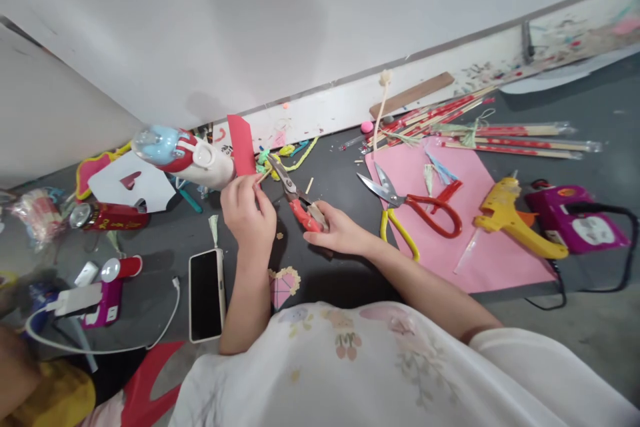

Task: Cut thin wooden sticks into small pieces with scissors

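My left hand [247, 212] is closed, with a short thin wooden stick [264, 176] pinched between the fingertips. My right hand [336, 229] grips the red handles of a pair of pruning shears [300, 210]. Their metal jaws point up and to the left, close to the stick. Another short stick piece [309, 185] lies on the dark table just right of the jaws. Below and between my hands is a pink heart-shaped piece [284, 287] edged with small tan bits, partly hidden by my shirt.
Red-handled scissors [433, 210] and a yellow glue gun [520, 217] lie on pink paper [450, 260]. Behind are bundled sticks [520, 143]. To the left are a phone [206, 297], a white bottle [213, 163], a red can [117, 216] and a cable [177, 300]. Someone's arm [17, 373] shows lower left.
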`<state>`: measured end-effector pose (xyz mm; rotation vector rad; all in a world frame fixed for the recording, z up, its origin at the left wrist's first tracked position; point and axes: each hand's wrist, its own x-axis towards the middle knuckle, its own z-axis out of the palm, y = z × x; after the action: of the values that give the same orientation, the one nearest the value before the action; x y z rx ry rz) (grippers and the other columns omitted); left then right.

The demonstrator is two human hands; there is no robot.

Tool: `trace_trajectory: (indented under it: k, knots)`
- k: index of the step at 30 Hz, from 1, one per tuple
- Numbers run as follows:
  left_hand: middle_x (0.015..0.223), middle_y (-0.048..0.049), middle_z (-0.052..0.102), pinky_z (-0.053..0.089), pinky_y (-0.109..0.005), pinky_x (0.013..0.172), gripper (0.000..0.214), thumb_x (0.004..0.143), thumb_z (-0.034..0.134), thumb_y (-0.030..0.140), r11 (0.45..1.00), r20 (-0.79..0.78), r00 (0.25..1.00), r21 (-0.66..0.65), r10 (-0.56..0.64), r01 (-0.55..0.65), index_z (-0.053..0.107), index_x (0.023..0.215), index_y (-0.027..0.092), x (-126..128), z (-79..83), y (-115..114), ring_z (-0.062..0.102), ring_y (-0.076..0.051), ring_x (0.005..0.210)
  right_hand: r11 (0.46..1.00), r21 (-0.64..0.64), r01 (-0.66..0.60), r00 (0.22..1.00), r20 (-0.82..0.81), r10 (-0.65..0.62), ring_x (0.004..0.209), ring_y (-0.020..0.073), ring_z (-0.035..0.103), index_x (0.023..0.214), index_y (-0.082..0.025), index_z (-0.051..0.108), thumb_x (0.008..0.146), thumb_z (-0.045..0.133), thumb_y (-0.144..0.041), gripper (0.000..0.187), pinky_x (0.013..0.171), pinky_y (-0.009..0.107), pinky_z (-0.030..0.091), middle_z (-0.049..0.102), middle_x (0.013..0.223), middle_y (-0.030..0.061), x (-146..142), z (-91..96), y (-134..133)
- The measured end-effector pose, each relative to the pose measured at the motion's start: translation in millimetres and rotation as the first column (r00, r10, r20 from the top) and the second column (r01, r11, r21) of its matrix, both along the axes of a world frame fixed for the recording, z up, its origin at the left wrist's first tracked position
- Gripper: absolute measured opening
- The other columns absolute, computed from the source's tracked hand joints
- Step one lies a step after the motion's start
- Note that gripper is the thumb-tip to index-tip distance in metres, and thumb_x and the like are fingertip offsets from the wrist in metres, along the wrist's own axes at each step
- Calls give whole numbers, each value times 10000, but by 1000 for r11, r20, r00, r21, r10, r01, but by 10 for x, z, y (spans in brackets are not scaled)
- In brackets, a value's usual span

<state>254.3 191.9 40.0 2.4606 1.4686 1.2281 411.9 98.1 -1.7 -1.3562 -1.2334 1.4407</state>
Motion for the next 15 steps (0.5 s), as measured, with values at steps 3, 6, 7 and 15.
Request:
trace_trajectory:
  k: [3,6,7,15]
  knots:
    - [1034,-119,666,414,-341,947,260,927,434,252,1000,-75,997,6,-14,15,639,1054,154,-29,-21,18,588,-201,1024,998,25,-60,997,-42,61,569,84,377,859,-206,389,724,680,-429,390,536,227,321,413,679,-71,-38,-11,-31]
    - [954,-90,682,453,-290,863,226,911,484,262,1000,-68,998,5,-15,15,647,1025,155,-57,-62,34,618,-172,916,996,41,-84,995,-58,86,570,79,364,873,-208,383,738,678,-410,382,535,221,318,405,677,-74,-46,3,-48]
    - [927,-81,685,460,-277,835,213,904,502,265,1000,-58,998,11,-15,15,653,1009,157,-70,-77,43,623,-164,879,995,43,-88,995,-50,90,571,79,359,869,-208,380,737,681,-408,384,536,220,315,402,676,-75,-41,14,-49]
    - [835,-63,716,475,-269,779,195,883,539,280,994,-6,995,53,-95,95,701,899,172,-224,-141,143,650,-159,804,983,46,-179,983,-35,181,570,74,352,880,-200,397,734,693,-394,383,535,217,315,410,671,-77,20,68,-40]
